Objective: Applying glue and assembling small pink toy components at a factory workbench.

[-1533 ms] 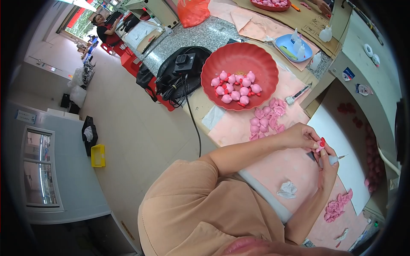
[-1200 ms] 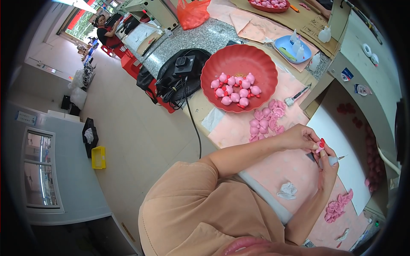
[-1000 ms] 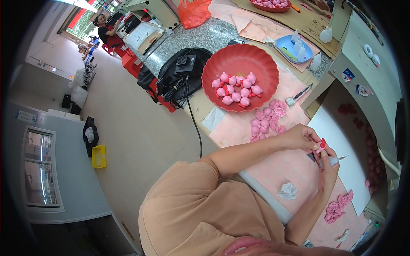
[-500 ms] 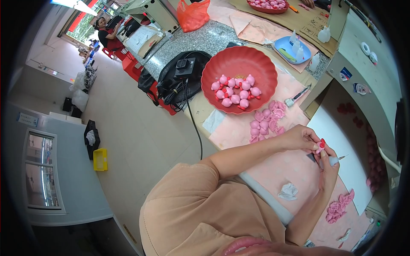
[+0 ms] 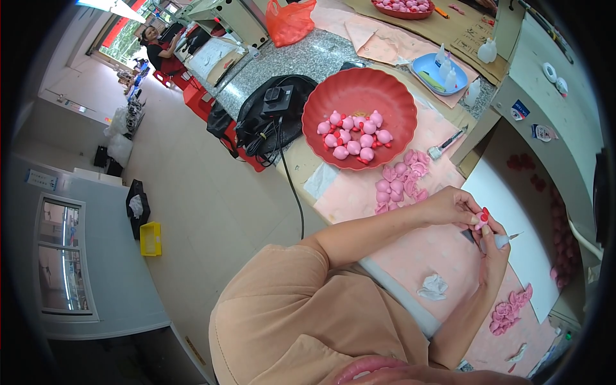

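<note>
My left hand (image 5: 454, 206) has its fingers pinched on a small pink ball-shaped piece with red parts (image 5: 481, 221). My right hand (image 5: 494, 250) meets it there, its fingertips against the same piece. A small whitish needle-tip bottle (image 5: 502, 240) is tucked in the right hand, its thin needle pointing away to the right. Beside my left forearm lies a cluster of pink balls and petal-like pieces (image 5: 399, 183). Beyond it, a red scalloped bowl (image 5: 333, 83) holds several pink balls with red bits (image 5: 353, 148). More pink petal-like pieces (image 5: 510, 311) lie right of my right forearm.
A crumpled white tissue (image 5: 433, 287) lies on the pink cloth between my arms. A small glass bottle with a brush (image 5: 439, 151) and a blue tray (image 5: 420, 64) of squeeze bottles stand farther back. A black device (image 5: 280, 101) trails a cable over the table edge. Another person (image 5: 168, 54) sits far left.
</note>
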{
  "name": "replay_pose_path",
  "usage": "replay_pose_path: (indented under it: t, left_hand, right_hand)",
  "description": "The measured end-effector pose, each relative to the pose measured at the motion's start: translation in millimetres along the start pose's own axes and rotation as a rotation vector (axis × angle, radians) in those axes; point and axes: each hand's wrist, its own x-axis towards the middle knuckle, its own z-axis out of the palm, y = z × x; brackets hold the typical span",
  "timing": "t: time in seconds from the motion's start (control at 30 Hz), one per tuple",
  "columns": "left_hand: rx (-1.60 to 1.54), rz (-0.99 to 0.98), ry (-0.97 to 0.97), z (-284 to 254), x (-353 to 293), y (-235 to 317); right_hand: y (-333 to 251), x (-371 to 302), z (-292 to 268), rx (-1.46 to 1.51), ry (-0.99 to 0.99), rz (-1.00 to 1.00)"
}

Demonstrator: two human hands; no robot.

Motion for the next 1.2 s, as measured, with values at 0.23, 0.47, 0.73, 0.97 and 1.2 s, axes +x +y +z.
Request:
replay_pose_path:
  t: [0.23, 0.47, 0.73, 0.97, 1.2]
  left_hand:
    - [-0.008, -0.015, 0.016, 0.9, 0.0, 1.1]
    - [-0.03, 0.019, 0.001, 0.3, 3.9, -4.5]
    - [-0.048, 0.016, 0.008, 6.0, 3.4, -4.7]
    - [-0.068, 0.042, 0.019, 14.9, 7.3, -7.3]
    - [-0.105, 0.173, 0.121, 4.6, 13.7, -10.9]
  right_hand:
    - [0.5, 0.1, -1.5, -0.004, -0.023, 0.004]
    - [-2.4, -0.5, 1.2, 0.014, -0.023, -0.028]
    - [-1.5, -2.3, 2.0, -0.02, 0.025, -0.02]
    - [3.5, 0.5, 3.0, -0.011, 0.094, -0.082]
    - [-3.8, -0.4, 25.1, -0.035, 0.117, -0.223]
